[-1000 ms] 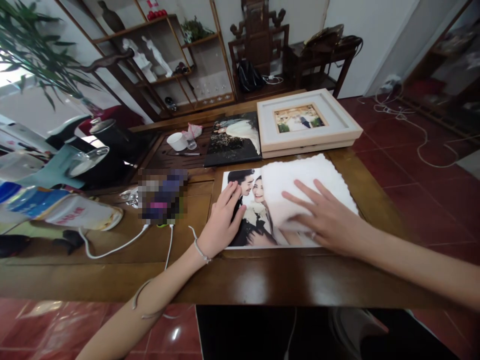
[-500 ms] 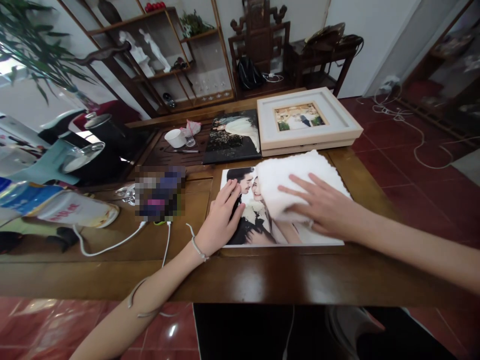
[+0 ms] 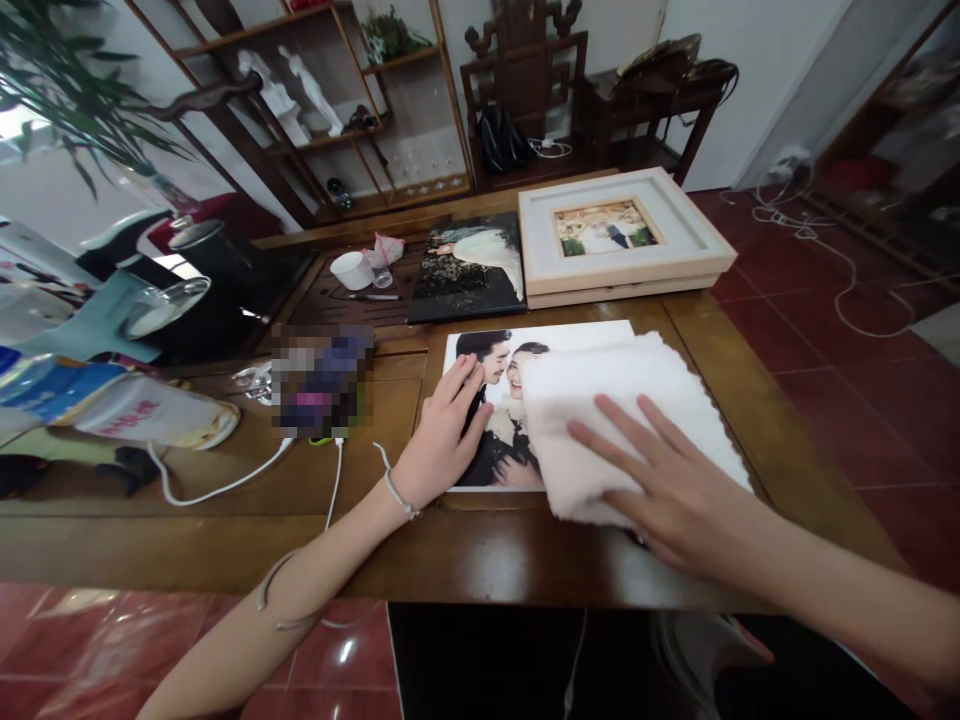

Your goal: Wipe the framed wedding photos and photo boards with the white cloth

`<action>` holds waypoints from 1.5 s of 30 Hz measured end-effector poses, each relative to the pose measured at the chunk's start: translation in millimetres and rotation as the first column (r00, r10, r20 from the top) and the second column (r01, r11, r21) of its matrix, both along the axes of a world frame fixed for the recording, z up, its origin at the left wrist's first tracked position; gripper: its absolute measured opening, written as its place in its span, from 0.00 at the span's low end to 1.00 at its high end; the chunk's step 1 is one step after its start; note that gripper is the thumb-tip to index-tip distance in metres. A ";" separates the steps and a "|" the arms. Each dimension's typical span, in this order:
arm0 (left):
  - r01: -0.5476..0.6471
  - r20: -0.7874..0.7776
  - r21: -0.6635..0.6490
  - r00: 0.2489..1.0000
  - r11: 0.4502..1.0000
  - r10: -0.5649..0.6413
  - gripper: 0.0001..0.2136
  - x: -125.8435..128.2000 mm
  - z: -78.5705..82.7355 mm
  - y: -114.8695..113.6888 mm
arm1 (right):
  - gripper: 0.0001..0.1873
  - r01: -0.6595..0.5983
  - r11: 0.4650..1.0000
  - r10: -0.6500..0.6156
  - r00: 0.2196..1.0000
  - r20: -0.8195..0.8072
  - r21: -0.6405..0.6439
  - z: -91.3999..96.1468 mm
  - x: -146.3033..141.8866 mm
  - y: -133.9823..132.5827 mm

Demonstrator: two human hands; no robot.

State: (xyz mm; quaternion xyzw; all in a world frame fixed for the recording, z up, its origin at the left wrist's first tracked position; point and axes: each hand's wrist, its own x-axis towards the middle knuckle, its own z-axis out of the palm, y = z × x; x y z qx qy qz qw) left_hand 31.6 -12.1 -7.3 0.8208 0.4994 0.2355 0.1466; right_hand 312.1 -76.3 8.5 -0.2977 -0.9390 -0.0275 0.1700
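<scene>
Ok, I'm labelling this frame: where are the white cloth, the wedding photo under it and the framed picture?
white cloth [image 3: 630, 395], head view, middle of its top face.
wedding photo [image 3: 506, 435], head view, uncovered part showing the couple.
framed picture [image 3: 690, 240], head view, right side of pale frame.

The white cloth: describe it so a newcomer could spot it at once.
On the long wooden table, a large unframed wedding photo lies flat at the near edge. The white cloth covers its right part under the right hand; it alone is soft, plain and scallop-edged.

White scallop-edged cloth, black-and-white wedding photo, cream picture frame, glossy brown table
</scene>
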 end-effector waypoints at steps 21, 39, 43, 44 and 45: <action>0.015 0.008 -0.001 1.000 1.000 -0.015 0.23 -0.8 -0.2 0.6 | 0.24 0.085 0.996 -0.081 0.986 0.144 -0.018 11.8 1.9 102.6; 0.007 -0.014 0.011 1.000 1.000 -0.007 0.22 -2.9 -4.2 2.9 | 0.04 -0.039 0.998 0.041 0.999 0.034 -0.054 17.4 -34.3 -17.4; 0.017 -0.006 0.025 1.000 1.000 -0.017 0.22 -3.9 -5.6 3.2 | 0.19 -0.019 0.996 0.030 0.992 0.122 -0.085 16.1 -29.0 21.8; 0.017 0.001 0.027 1.000 1.000 -0.017 0.22 -4.0 -6.0 3.3 | 0.22 -0.007 0.996 0.019 0.989 0.144 -0.086 16.4 -28.0 32.9; 0.016 0.007 0.026 1.000 1.000 -0.016 0.22 -4.0 -6.3 3.4 | 0.24 0.006 0.996 0.008 0.987 0.161 -0.085 17.1 -27.2 43.7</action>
